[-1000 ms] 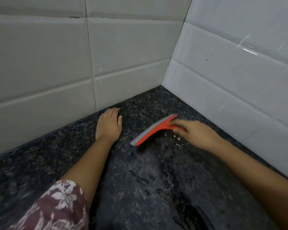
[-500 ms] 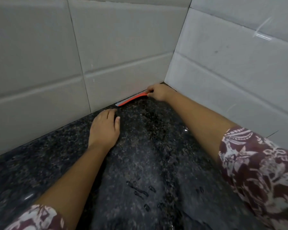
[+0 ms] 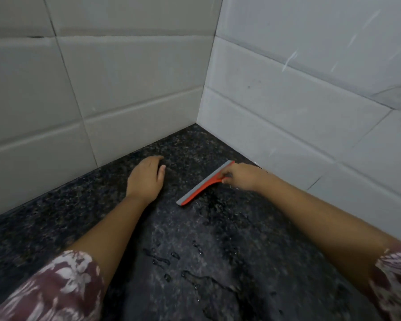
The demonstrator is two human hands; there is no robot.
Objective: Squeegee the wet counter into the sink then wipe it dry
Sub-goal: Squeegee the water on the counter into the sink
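On the wet counter (image 3: 56, 212), the right hand (image 3: 243, 177) grips the squeegee (image 3: 203, 184); the left hand (image 3: 146, 177) rests flat.

Light: dim, even, soft.
Glare: streaks on the wall tiles (image 3: 292, 59), upper right.
Blur: slight overall.
Edges: wide-angle bending.

- Short maroon fabric left sleeve (image 3: 56, 286), printed with white flowers.
- Matching maroon floral right sleeve (image 3: 396, 279).
- Bare left hand (image 3: 145, 179) and right hand (image 3: 243, 177), uncovered up to the sleeves.
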